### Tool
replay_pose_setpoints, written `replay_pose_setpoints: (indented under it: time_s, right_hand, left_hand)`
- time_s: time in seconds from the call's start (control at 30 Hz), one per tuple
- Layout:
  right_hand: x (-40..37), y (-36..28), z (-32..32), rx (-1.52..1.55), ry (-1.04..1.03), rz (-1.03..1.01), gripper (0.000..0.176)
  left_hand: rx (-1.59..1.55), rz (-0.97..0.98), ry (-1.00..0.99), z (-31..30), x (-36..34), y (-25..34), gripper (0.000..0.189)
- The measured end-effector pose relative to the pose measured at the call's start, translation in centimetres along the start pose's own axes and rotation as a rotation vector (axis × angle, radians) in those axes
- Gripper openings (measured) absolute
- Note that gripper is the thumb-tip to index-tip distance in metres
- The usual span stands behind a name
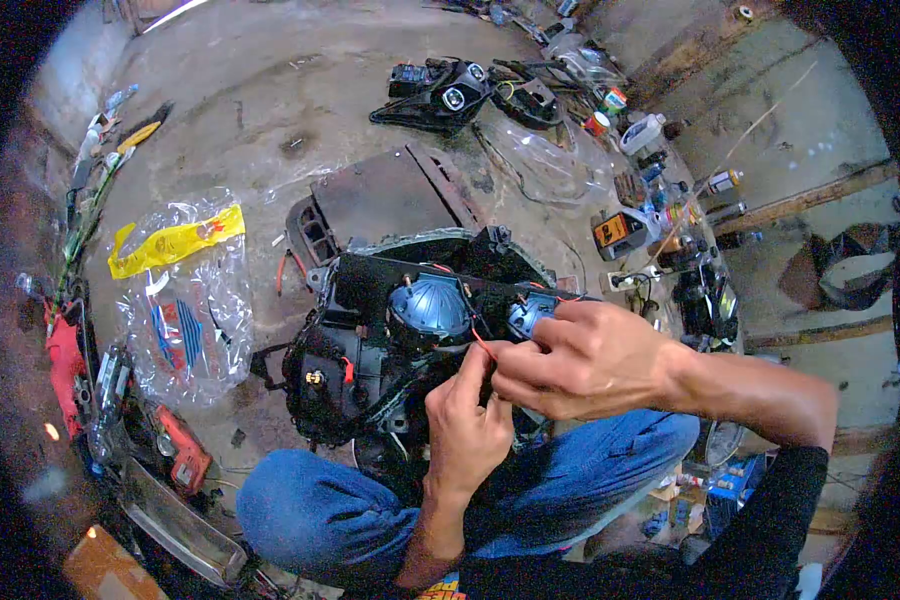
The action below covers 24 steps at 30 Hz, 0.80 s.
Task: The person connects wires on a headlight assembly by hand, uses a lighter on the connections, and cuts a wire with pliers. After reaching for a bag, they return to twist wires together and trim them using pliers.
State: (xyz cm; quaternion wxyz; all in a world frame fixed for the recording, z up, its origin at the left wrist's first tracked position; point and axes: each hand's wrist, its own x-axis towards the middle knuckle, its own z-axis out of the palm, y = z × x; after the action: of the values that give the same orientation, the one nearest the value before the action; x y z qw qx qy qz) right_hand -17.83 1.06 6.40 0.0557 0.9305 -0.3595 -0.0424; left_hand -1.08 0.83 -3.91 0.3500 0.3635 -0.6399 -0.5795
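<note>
In front of my crossed legs sits a black headlight housing [355, 290] with two blue round projector units inside. The larger blue projector [428, 308] is at its middle, and the smaller blue projector [530, 314] lies partly behind my fingers. A thin red wire [478, 338] runs up from my fingertips over the housing. My left hand [467, 425] pinches the wire from below. My right hand [590, 362] comes in from the right, its fingers closed on the same wire beside the left fingertips. A short red connector [348, 370] stands at the housing's left.
A clear plastic bag [185, 350] with a yellow band lies left. A red power tool [183, 450] rests lower left. Beyond the housing is a flat brown metal box [385, 200]. Another black headlight [450, 97] stands farther back. Bottles, including a dark oil bottle [620, 232], line the right wall.
</note>
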Motion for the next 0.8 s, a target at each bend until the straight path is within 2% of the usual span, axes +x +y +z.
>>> replay_pose_setpoints:
  time_s: [0.1, 0.17, 0.2, 0.3, 0.6, 0.73, 0.77, 0.8]
  right_hand:
    - [1.1, 0.0, -0.8, -0.011, -0.115, -0.038, 0.021]
    - [1.6, 0.2, -0.7, 0.003, -0.169, -0.059, 0.022]
    - [2.0, 0.0, -0.7, 0.001, -0.134, -0.025, 0.021]
    - [2.6, -0.3, -1.6, -0.106, -0.202, -0.104, 0.020]
    - [3.5, -1.9, -1.7, -0.244, -0.262, -0.083, 0.017]
    - [4.0, -1.7, -2.2, -0.459, -0.401, 0.113, 0.020]
    - [3.3, 0.5, -3.0, -0.289, -0.402, 0.085, 0.021]
    - [3.2, 1.7, -4.7, -0.279, -0.597, 0.108, 0.025]
  left_hand:
    - [-0.014, 0.124, 0.036, 0.4, 0.0, -1.3, 0.031]
    - [-0.003, 0.089, 0.021, 0.3, 0.1, -0.8, 0.031]
    - [0.003, 0.072, 0.014, 0.2, 0.1, -0.7, 0.032]
    - [0.013, 0.051, 0.040, 0.3, 0.0, -0.6, 0.032]
    - [0.047, 0.142, 0.043, 0.3, 0.1, -0.9, 0.037]
    - [0.039, 0.021, 0.059, 0.6, -0.5, -1.6, 0.022]
    - [-0.016, -0.037, 0.036, 0.5, -0.3, -1.1, 0.018]
    - [-0.074, -0.098, 0.012, 0.4, -0.3, -0.7, 0.014]
